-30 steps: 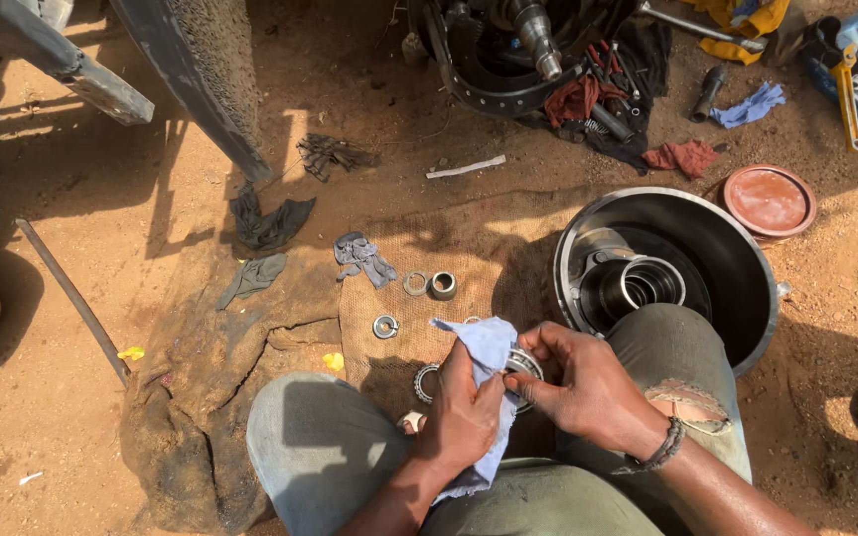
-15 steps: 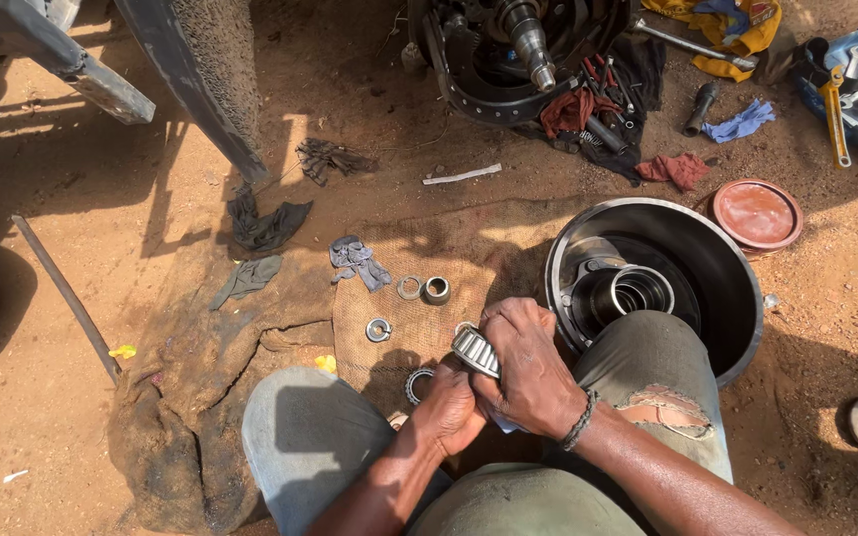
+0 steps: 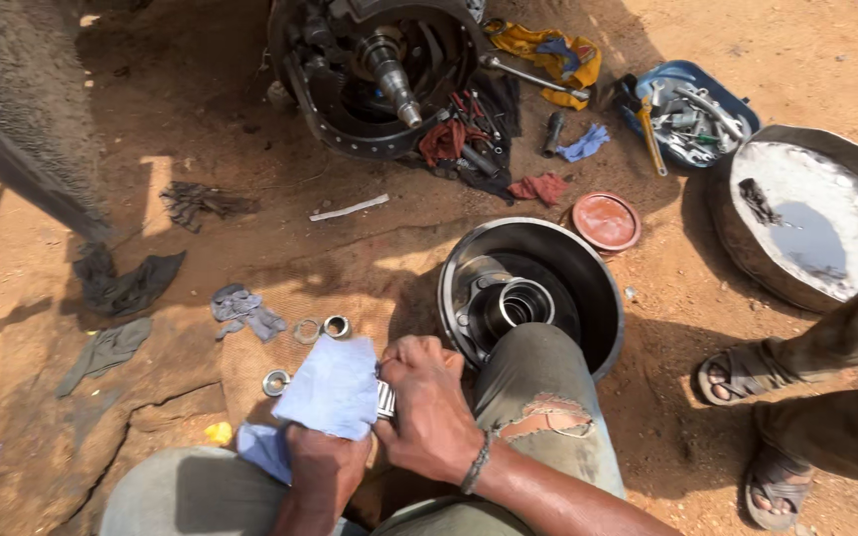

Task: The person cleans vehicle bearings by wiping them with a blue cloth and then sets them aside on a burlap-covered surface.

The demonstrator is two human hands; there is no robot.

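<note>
The head view looks down at a person sitting on the dirt. The left hand point(image 3: 322, 459) has its grip closed on a blue cloth point(image 3: 331, 386). The right hand point(image 3: 429, 412) has its grip closed around a metal bearing point(image 3: 385, 399), which peeks out between the cloth and the fingers. The bearing is in front of the knees, over a sack point(image 3: 250, 362) on the ground. Small rings point(image 3: 322, 328) lie on the sack. A big drum point(image 3: 528, 288) sits just beside the right knee. Another person's sandaled feet point(image 3: 742, 372) stand well apart on the right.
</note>
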